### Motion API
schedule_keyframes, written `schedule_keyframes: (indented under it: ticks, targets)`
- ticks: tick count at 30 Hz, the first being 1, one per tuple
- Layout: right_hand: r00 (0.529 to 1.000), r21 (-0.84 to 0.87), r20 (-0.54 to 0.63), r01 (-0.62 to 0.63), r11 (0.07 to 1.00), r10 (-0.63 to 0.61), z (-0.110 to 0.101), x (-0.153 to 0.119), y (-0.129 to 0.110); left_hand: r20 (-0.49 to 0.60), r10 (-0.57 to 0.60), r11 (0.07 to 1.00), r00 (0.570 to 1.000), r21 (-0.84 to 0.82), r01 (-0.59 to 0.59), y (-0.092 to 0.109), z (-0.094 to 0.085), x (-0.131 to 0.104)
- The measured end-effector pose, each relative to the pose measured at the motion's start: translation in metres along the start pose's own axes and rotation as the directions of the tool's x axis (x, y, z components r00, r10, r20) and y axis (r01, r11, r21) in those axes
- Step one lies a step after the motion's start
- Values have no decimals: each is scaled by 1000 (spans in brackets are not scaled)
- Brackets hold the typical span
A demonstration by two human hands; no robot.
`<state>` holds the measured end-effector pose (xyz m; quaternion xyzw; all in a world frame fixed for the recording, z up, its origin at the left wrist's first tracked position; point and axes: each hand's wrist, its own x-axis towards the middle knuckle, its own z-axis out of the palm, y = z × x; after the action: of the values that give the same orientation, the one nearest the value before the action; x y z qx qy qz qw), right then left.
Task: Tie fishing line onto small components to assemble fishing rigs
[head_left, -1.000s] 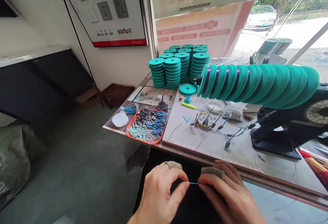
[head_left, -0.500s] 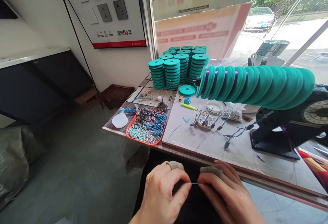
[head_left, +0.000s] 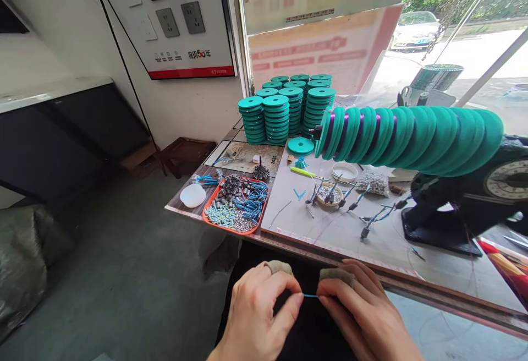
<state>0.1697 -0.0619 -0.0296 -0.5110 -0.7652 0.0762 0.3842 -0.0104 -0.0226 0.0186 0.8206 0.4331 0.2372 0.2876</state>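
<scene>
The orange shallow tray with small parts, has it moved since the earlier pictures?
No: judged against the pale flat board, the orange shallow tray has stayed in place.

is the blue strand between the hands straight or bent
Straight: the visible blue strand shows no bend between left hand and right hand.

A thin blue strand point(head_left: 311, 295), too small to tell whether cord or fine tube, runs straight and nearly level between the pinched left fingers point(head_left: 293, 305) and right fingers point(head_left: 327, 301). Only a short, smooth-looking stretch shows in the gap, bridging both sets of fingertips; its ends are hidden within or behind the two grips.
</scene>
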Motion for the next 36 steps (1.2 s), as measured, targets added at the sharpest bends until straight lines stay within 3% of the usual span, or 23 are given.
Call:
schedule_keyframes:
  ticks: [17, 23, 28, 36]
  targets:
    - [1000, 16, 15, -8, 1000, 8, 0, 3, 2, 6, -16, 998, 1000, -55, 17, 1, 4, 2]
    - [999, -9, 29, -23, 1000, 23, 0, 2, -1, 58, -96, 980, 994, -169, 105, -1, 4, 2]
    - [999, -57, -17, 48, 997, -49, -2, 11, -8, 95, -170, 953, 981, -236, 188, 1, 2, 2]
    - [995, -63, -47, 90, 994, -93, -11, 26, -13, 106, -188, 931, 976, -297, 211, 1, 0, 2]
